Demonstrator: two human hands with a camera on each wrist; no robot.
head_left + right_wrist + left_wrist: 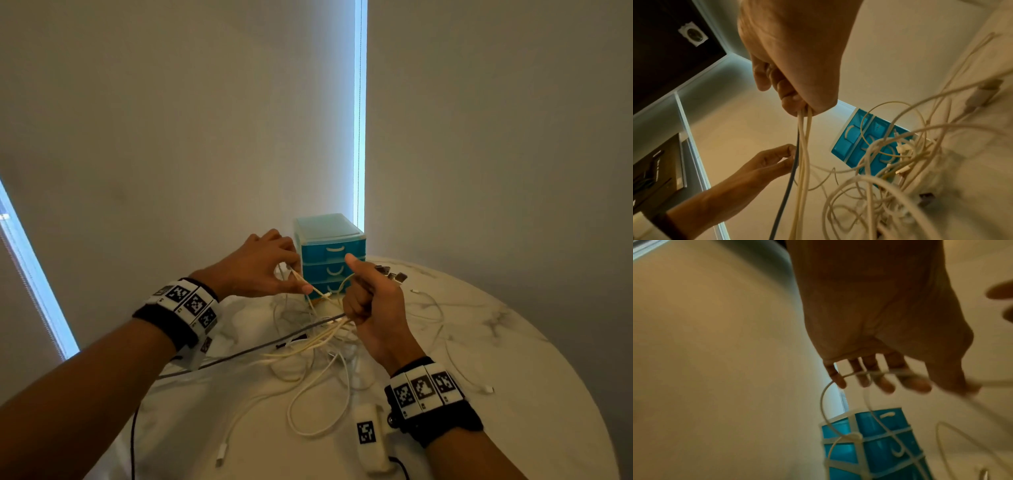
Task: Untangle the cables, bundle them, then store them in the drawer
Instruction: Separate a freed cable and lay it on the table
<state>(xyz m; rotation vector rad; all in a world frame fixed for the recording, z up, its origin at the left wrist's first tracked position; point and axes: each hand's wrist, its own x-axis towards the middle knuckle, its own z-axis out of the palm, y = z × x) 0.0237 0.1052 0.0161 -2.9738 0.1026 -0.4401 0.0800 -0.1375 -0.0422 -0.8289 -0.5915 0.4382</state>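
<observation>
- The right hand (371, 301) is clenched around several cables (803, 146)
- The left hand (263, 267) pinches one white cable (867, 374)
- The cables look light and floppy, so better hold near the plugs

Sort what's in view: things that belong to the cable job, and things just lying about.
Job:
left hand, pinching a white cable
right hand, gripping several cables
tangled cables
blue drawer unit
table

Lying about:
window blind
wall socket

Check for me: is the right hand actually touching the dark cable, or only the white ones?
Touching. In the right wrist view the dark cable runs up into the right hand with the white cables, all gripped by the curled fingers.
</observation>
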